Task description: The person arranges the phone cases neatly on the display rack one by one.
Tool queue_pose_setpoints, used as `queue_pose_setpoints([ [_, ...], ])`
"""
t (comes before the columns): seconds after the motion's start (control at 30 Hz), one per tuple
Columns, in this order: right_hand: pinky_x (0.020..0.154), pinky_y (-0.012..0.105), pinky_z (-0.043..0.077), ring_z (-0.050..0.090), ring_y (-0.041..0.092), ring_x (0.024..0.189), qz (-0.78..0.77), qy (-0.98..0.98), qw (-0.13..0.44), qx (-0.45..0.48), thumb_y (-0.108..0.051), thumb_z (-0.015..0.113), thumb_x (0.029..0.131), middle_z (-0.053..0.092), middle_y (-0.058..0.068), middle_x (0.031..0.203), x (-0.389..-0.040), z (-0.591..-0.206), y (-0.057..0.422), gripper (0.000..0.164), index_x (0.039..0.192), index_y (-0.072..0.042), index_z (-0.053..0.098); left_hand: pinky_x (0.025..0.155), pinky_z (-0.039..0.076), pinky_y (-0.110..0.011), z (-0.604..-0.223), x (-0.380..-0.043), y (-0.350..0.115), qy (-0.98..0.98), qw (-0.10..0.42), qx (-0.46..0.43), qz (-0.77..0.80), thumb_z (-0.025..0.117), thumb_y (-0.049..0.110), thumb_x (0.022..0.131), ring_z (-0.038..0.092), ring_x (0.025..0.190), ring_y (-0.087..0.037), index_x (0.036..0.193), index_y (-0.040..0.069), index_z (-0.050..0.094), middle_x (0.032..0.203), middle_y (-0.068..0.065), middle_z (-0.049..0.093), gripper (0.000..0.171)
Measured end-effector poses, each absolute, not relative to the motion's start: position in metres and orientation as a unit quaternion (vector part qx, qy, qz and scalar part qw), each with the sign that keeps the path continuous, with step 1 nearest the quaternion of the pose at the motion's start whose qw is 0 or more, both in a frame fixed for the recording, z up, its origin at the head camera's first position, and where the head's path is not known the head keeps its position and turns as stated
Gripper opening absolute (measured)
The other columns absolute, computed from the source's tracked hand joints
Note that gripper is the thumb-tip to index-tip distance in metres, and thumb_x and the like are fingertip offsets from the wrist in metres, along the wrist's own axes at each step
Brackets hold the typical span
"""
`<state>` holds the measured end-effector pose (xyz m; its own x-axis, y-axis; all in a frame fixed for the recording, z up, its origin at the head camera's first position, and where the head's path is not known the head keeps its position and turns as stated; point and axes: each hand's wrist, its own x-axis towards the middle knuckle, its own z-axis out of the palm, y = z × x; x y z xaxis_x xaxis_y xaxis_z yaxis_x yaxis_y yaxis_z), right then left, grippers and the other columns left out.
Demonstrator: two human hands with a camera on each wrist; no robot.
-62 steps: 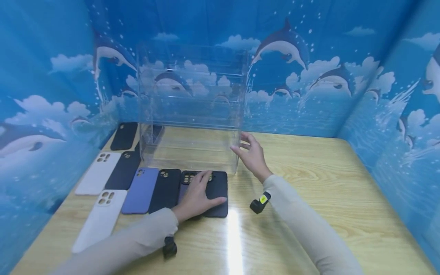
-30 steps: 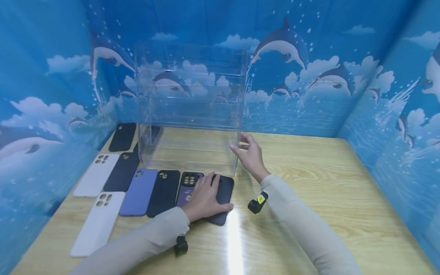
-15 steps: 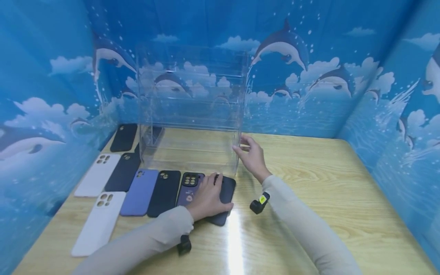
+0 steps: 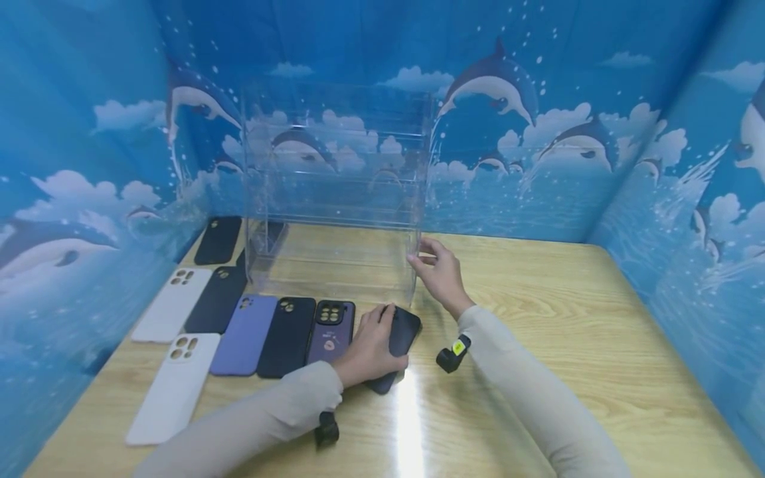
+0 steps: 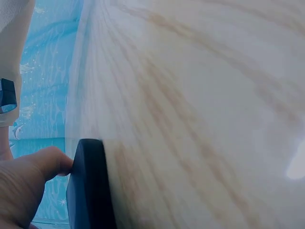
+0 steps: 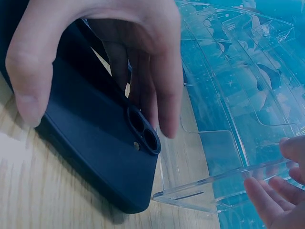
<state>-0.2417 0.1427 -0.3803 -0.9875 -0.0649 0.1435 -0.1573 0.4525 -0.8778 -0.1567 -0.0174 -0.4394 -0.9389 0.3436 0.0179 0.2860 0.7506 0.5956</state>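
Note:
My left hand (image 4: 369, 348) grips a black phone case (image 4: 406, 330) across its width, thumb on the near long edge and fingers over the far one. In the right wrist view the case (image 6: 95, 129) is tilted, its camera opening toward the rack. The left wrist view shows my thumb pressed on the edge of the case (image 5: 88, 186). A clear acrylic display rack (image 4: 335, 218) with stepped tiers stands behind. My right hand (image 4: 441, 272) pinches the rack's right side panel between thumb and fingers.
Left of my left hand, a purple printed phone case (image 4: 332, 338), a black case (image 4: 288, 338) and a lavender case (image 4: 244, 338) lie in a row. Further left are white cases (image 4: 173, 392) and dark ones (image 4: 218, 240). Dolphin-print curtains (image 4: 574, 179) enclose the wooden table (image 4: 556, 318).
My left hand has slid the black case right, away from the row, and turned it askew, uncovering the purple printed case. My right hand stays at the rack's side.

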Motion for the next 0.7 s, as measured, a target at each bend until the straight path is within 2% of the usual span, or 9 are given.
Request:
queue_pose_setpoints([
  [0.27,0.09,0.04,0.053,0.056,0.031,0.118,0.523,-0.849,0.039,0.06,-0.027,0.061,0.095,0.052,0.014,0.136,-0.243,-0.381,0.144,0.054,0.142,-0.008,0.043,0.097,0.045,-0.049,-0.436,-0.155,-0.015,0.93,0.041,0.128,0.342,0.081,0.028,0.067,0.037,0.127,-0.041,0.15,0.001,0.024,0.14,-0.028,0.038,0.105],
  [0.5,0.089,0.038,0.053,0.057,0.032,0.117,0.529,-0.845,0.039,0.06,-0.026,0.061,0.095,0.053,0.016,0.135,-0.243,-0.378,0.143,0.053,0.141,-0.006,0.044,0.093,0.048,-0.048,-0.43,-0.158,-0.016,0.917,0.057,0.082,0.387,0.082,0.025,0.064,0.043,0.123,-0.042,0.152,0.003,0.019,0.141,-0.029,0.035,0.111],
  [0.7,0.089,0.039,0.053,0.056,0.031,0.118,0.529,-0.846,0.033,0.059,-0.028,0.061,0.095,0.053,0.015,0.135,-0.243,-0.379,0.143,0.054,0.142,-0.008,0.044,0.087,0.051,-0.044,-0.421,-0.159,-0.019,0.91,0.073,0.053,0.406,0.083,0.024,0.063,0.051,0.113,-0.038,0.152,0.002,0.018,0.14,-0.032,0.033,0.113],
])
